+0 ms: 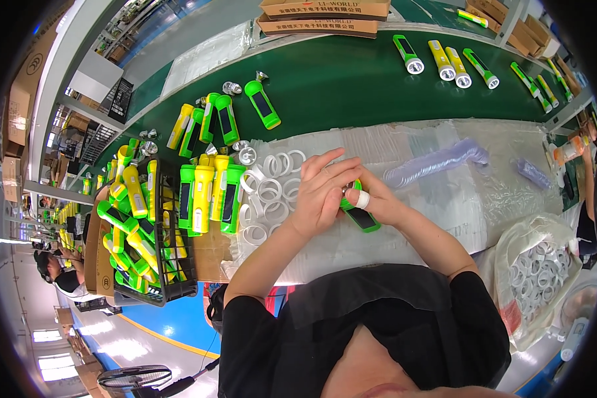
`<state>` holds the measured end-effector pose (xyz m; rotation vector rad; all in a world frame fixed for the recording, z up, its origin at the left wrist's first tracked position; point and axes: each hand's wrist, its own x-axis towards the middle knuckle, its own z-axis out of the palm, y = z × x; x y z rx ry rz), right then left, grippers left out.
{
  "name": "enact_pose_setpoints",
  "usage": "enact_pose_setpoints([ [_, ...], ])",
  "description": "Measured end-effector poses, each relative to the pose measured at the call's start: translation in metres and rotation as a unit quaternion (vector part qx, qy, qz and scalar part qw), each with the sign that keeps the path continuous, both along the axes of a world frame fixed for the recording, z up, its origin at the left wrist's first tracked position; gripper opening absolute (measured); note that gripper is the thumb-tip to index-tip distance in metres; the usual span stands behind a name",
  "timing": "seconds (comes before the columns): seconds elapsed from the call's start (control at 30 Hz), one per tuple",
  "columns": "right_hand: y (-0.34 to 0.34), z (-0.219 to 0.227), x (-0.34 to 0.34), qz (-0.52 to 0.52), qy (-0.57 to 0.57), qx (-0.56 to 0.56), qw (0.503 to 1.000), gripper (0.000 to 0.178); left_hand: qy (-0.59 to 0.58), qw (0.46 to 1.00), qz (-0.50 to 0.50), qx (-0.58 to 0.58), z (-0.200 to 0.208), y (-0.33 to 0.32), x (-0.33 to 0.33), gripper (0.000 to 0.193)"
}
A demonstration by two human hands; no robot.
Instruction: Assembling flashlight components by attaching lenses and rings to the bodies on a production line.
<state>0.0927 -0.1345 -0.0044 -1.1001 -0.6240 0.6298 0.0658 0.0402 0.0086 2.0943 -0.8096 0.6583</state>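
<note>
In front of my chest, my right hand (376, 194) is wrapped round a green flashlight (363, 220) with a dark panel along its side. A white band circles the thumb of that hand. My left hand (320, 194) lies against the flashlight's head end, its fingers stretched out and overlapping the right hand. The head end is mostly hidden between my palms. White plastic rings (270, 190) are spread on the covered bench just left of my left hand. Beyond them, green and yellow flashlight bodies (205, 192) stand close together beside silver reflector cups (247, 155).
A black basket (191, 255) piled with flashlights stands at the left. To the right lie a row of clear plastic discs (438, 163) and a sack (511, 255) full of white rings. Lensed flashlights (442, 61) lie on the green belt (325, 86), with cartons (322, 26) behind.
</note>
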Motion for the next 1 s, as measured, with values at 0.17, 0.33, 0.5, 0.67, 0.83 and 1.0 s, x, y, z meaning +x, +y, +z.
enact_pose_setpoints([
  [0.17,0.005,-0.001,0.011,-0.04,-0.028,0.003,0.999,0.043,-0.029,0.998,0.057,0.016,0.008,-0.006,0.002,0.041],
  [0.33,0.006,0.007,0.038,-0.068,-0.045,0.065,0.995,0.037,0.079,0.953,0.25,0.153,0.013,0.043,0.034,0.065],
  [0.5,0.016,-0.012,0.022,-0.096,-0.075,0.005,0.993,0.04,0.172,0.883,0.229,0.372,-0.008,0.073,0.033,0.058],
  [0.67,0.009,-0.011,0.02,-0.111,-0.079,0.024,0.99,0.035,0.316,0.925,0.127,-0.169,0.017,0.044,0.024,0.038],
  [0.83,0.013,-0.006,0.023,-0.12,-0.108,0.014,0.987,0.034,0.148,0.966,0.005,-0.213,0.038,0.018,0.006,0.033],
  [1.0,0.016,-0.002,0.027,-0.115,-0.13,0.034,0.984,0.036,0.057,0.992,0.067,-0.089,0.038,0.008,-0.001,0.03],
])
